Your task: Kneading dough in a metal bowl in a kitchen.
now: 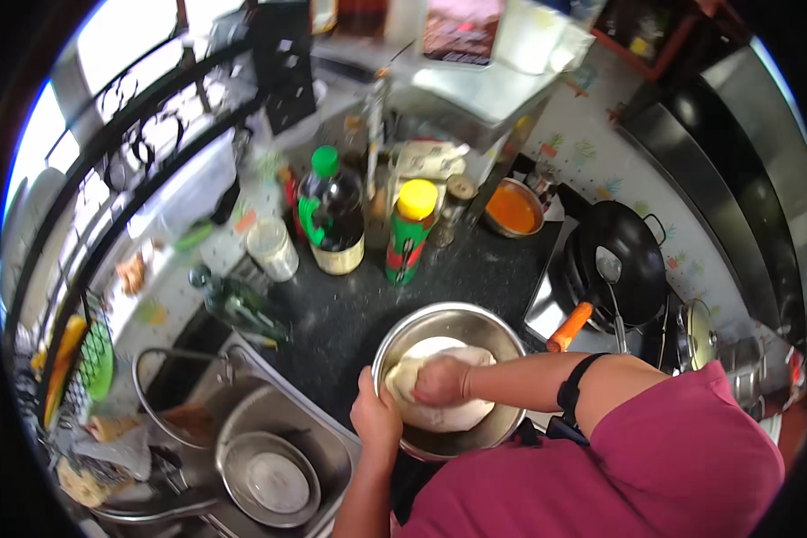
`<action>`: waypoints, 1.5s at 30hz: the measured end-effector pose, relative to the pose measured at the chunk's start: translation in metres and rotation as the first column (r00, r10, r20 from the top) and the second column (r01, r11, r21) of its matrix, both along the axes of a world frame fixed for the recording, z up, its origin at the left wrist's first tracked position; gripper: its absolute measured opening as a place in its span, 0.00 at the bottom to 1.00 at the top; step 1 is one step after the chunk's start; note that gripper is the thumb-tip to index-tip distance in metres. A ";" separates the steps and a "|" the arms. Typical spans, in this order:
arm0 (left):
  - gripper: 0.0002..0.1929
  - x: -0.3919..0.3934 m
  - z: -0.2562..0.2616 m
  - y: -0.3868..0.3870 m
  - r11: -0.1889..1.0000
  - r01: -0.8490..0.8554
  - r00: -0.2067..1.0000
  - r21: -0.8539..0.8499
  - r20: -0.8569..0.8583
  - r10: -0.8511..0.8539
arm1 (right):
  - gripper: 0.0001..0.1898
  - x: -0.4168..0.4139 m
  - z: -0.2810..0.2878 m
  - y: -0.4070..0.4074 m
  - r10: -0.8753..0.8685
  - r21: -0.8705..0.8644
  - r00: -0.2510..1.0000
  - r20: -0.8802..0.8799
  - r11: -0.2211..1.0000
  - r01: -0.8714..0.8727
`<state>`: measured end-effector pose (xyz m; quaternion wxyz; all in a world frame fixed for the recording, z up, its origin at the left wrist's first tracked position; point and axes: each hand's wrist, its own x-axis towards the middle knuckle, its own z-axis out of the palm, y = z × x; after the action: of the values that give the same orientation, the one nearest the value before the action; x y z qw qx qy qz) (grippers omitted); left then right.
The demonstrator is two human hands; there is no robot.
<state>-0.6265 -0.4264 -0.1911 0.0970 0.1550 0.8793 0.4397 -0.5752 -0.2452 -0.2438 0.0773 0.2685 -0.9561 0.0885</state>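
Observation:
A large stainless steel bowl (450, 315) stands on the dark countertop in front of me. Pale dough (447, 413) fills the middle of it. My left hand (376, 413) grips the bowl's left rim, thumb on top. Inside the bowl, my right hand (442, 381) is pressed into the dough with its fingers curled; the fingertips are partly hidden. Beyond the bowl stand a bottle with a yellow cap (410, 232) and a larger dark bottle with a green cap (331, 215).
At the left is a metal sink (336, 440) with a steel basin (269, 514) in it. A green glass bottle (242, 306) and a plastic jar (272, 249) stand near it. At the right, a black wok (635, 249) with a metal ladle (608, 265) sits on the stove; a bowl of orange liquid (513, 208) is behind.

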 end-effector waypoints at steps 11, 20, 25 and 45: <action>0.20 -0.020 -0.014 -0.014 0.995 0.094 0.995 -0.025 -0.010 -0.094 | 0.18 -0.023 0.004 0.005 -0.427 -0.139 0.728 0.536 0.806 0.575; 0.21 -0.078 -0.012 -0.022 0.916 0.382 0.919 -0.126 -0.050 -0.390 | 0.21 -0.039 0.044 -0.023 -0.475 -0.266 0.440 0.762 0.390 0.882; 0.19 -0.080 -0.013 -0.019 0.930 0.351 0.933 -0.109 -0.045 -0.357 | 0.35 -0.060 0.021 -0.026 -0.416 -0.199 0.536 0.735 0.623 0.756; 0.19 -0.062 -0.005 -0.024 0.970 0.234 0.972 -0.073 0.033 -0.232 | 0.17 0.032 0.052 -0.041 0.062 -0.062 0.996 0.070 0.996 -0.058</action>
<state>-0.6890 -0.4502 -0.1959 0.1645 0.2480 0.8700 0.3932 -0.5437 -0.2861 -0.1923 0.0482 0.2914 -0.9466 0.1291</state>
